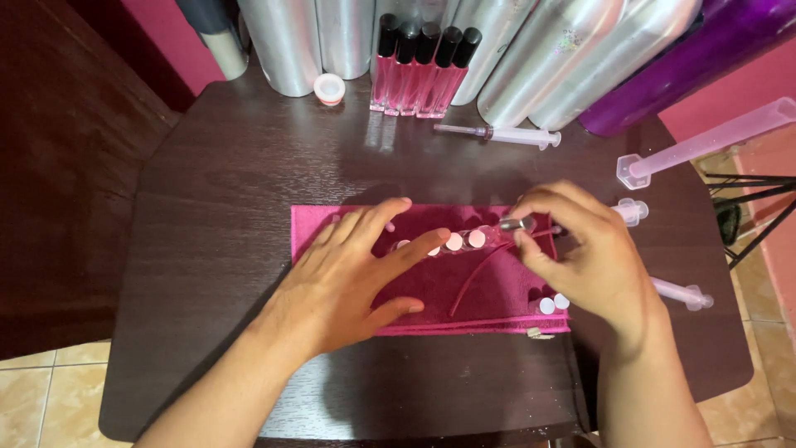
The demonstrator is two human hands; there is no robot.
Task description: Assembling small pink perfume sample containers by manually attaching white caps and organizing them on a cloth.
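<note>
clear tube (516, 224) in right hand (593, 257) grip

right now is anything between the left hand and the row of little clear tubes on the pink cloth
Nothing visible. The left hand lies flat on the pink cloth, its fingers already at the row of small tubes. The right hand pinches a small tube at the row's far end.
</note>
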